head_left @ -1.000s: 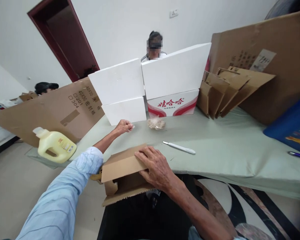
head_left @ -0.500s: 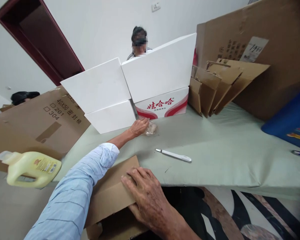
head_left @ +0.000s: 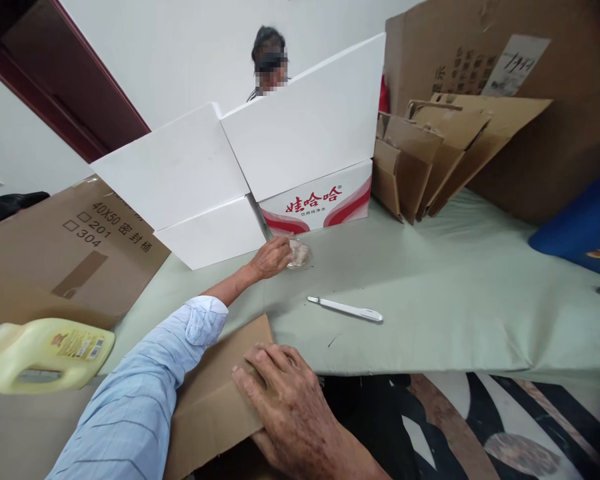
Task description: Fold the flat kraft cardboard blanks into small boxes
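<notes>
My left hand (head_left: 271, 257) stretches forward, its fingers closed at the edge of a small clear plastic bag (head_left: 299, 254) on the green-covered table. What the bag contains is too small to make out. Close to my body, my right hand (head_left: 290, 393) grips the edge of a brown cardboard box (head_left: 215, 407), fingers over the top and thumb underneath. My left sleeve covers part of that box. A white-handled craft knife (head_left: 347, 309) lies on the table to the right of the bag, touched by neither hand.
White cartons (head_left: 305, 120) stand upright behind the bag. Folded cardboard pieces (head_left: 420, 153) lean at the right, near a blue container (head_left: 580, 227). A yellow jug (head_left: 55, 353) and a large carton (head_left: 75, 240) are at left. A person (head_left: 270, 60) is behind the cartons.
The view has shifted slightly, so the cartons and jug appear farther left. Both hands keep their places, the left at the plastic bag and the right on the cardboard box.
</notes>
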A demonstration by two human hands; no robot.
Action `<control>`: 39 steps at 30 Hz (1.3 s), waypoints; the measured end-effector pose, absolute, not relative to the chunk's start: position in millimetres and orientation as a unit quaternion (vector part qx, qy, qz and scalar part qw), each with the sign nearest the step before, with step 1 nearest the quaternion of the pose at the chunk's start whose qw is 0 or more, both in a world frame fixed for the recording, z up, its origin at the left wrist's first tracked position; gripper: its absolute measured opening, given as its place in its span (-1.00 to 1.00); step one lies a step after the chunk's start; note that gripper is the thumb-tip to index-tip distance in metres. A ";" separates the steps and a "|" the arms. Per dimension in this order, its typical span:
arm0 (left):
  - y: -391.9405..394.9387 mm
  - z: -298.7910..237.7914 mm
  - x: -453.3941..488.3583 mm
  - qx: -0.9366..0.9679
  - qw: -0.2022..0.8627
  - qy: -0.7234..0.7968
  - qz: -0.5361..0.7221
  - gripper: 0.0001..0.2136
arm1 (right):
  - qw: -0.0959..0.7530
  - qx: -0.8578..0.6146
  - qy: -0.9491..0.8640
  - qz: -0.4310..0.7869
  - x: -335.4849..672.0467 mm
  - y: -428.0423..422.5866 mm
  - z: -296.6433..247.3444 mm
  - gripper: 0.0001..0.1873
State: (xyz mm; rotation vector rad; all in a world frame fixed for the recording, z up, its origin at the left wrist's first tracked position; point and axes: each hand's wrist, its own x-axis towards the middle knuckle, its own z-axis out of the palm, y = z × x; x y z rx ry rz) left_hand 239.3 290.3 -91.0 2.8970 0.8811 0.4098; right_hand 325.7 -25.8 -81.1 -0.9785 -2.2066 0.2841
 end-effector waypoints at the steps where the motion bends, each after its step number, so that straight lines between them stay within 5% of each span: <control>1: 293.0 -91.9 238.6 0.938 0.065 0.303 0.154 -0.82 | 0.349 -0.376 -0.851 0.110 325.8 -25.7 -80.6 -0.42; 7: 302.6 -99.9 238.5 0.910 0.089 0.360 0.184 -0.91 | 0.337 -0.382 -0.853 0.111 325.9 -25.9 -75.0 -0.43; 13: 288.5 -88.4 247.1 0.909 0.102 0.368 0.164 -0.73 | 0.321 -0.383 -0.860 0.103 326.2 -24.2 -72.6 -0.47; 18: 264.9 -29.2 232.1 0.917 0.122 0.346 0.155 -0.62 | 0.322 -0.392 -0.857 0.096 328.8 -17.2 -66.2 -0.44; 27: 71.4 85.6 94.9 0.905 0.130 0.315 0.254 -0.88 | 0.298 -0.394 -0.865 0.084 326.0 10.9 -45.3 -0.43; 33: -31.6 56.6 25.6 0.866 0.181 0.401 0.237 -0.81 | 0.243 -0.437 -0.856 0.131 324.5 32.1 -14.7 -0.59; 39: -42.4 15.6 9.9 0.873 0.092 0.461 0.133 -0.61 | 0.160 -0.427 -0.846 0.275 322.8 61.3 19.6 -0.74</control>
